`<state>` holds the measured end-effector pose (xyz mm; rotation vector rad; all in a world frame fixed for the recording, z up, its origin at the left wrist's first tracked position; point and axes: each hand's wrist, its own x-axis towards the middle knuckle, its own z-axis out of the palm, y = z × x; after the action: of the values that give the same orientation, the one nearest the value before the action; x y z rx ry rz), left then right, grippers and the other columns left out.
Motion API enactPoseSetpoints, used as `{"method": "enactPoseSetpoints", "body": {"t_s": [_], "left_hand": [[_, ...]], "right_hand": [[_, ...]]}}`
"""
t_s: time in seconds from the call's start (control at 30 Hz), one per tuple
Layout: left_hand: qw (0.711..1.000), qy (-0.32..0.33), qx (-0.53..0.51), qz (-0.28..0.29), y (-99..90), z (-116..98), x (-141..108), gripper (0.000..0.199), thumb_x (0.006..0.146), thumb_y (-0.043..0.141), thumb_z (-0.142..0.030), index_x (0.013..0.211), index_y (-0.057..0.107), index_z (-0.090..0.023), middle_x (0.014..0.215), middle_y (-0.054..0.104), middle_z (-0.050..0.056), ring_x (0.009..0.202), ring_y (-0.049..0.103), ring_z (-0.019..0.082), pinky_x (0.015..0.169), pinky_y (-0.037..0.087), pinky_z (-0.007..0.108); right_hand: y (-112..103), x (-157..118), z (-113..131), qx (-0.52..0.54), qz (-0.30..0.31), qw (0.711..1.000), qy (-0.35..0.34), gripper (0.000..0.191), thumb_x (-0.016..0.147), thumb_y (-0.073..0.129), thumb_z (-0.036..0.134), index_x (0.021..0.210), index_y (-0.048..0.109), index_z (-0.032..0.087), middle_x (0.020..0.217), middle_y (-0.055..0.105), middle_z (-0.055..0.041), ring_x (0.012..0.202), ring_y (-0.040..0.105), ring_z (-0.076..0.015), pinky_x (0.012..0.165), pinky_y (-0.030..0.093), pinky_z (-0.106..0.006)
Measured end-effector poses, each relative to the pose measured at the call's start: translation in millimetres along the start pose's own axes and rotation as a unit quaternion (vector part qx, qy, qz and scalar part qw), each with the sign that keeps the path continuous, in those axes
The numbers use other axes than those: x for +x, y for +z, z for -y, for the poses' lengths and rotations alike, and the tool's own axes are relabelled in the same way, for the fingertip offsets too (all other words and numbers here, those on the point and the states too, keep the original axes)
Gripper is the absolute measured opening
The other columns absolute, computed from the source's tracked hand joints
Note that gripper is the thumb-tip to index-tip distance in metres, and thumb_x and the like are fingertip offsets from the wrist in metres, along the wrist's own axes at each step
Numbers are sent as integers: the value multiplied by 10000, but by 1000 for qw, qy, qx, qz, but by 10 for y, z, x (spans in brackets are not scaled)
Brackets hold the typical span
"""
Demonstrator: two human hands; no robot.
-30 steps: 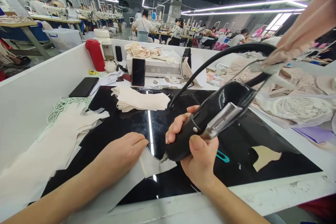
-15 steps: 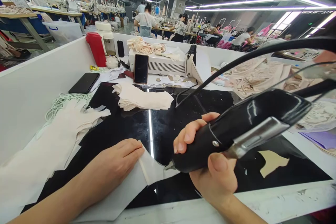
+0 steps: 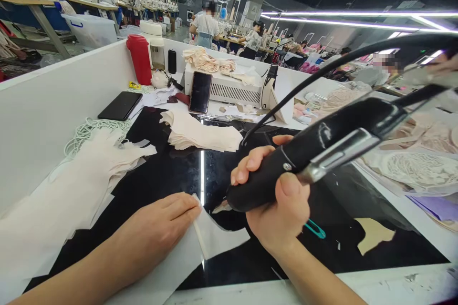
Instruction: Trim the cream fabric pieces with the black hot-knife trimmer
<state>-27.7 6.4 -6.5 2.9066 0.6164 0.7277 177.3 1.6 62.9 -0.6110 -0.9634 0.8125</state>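
My right hand [image 3: 277, 200] is wrapped round a black corded hand tool [image 3: 304, 150] with a long metal lever, the thumb beside the lever. The tool's small metal tip [image 3: 222, 208] points down left, just above the black board and close to a white sheet-like piece [image 3: 225, 238]. My left hand [image 3: 168, 224] is closed, its fingertips pressed on that piece at the top of a narrow cream strip [image 3: 200, 238] lying across it. The underside of the left fingers is hidden. Between my hands a curved edge of the piece lies on the board.
Stacked cream pieces lie on the black board [image 3: 161, 171] and at left [image 3: 78, 186]. Behind stand a phone [image 3: 200, 92], a vented white box [image 3: 236, 93] and a red tumbler [image 3: 139, 59]. A teal clip [image 3: 315, 228] and beige scrap [image 3: 375, 234] lie right. The cable [image 3: 322, 71] arches across.
The tool in my right hand has lifted up and left, its tip moving off the white piece's edge. A teal clip now shows. The left hand keeps its hold; the view has shifted slightly.
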Motion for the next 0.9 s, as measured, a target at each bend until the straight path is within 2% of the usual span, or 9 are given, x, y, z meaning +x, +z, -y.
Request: {"method": "enactPoseSetpoints", "body": {"t_s": [0.23,0.4,0.6,0.9], "left_hand": [[1000,12,23,-10,2,-19,-1,399,948,465,46,1276,652,-84,1224,740,124,1161,706,216,1072,597,336],[1000,3,21,-10,8,-32,-7,394,964,439,42,1266,661,-78,1230,735,126,1154,709,227,1038,612,330],[1000,-2,29,0,20,-42,-21,395,957,461,40,1282,646,-90,1237,737,125,1174,708,225,1057,608,350],[1000,1,15,-16,26,-46,8,355,983,438,28,1238,662,-76,1188,737,120,1130,709,223,1050,598,330]], "right_hand": [[94,73,-211,-1,30,1000,8,417,848,808,457,1127,540,300,797,638,57,588,609,-140,570,510,-310],[107,60,-228,3,38,999,5,410,863,799,450,1160,562,298,811,645,55,602,615,-132,592,521,-305],[121,54,-226,-18,36,999,4,406,854,791,461,1145,556,302,803,635,57,579,616,-141,532,533,-308],[111,44,-240,-30,31,999,-8,404,861,780,460,1151,547,301,809,625,55,584,618,-138,533,531,-304]]}}
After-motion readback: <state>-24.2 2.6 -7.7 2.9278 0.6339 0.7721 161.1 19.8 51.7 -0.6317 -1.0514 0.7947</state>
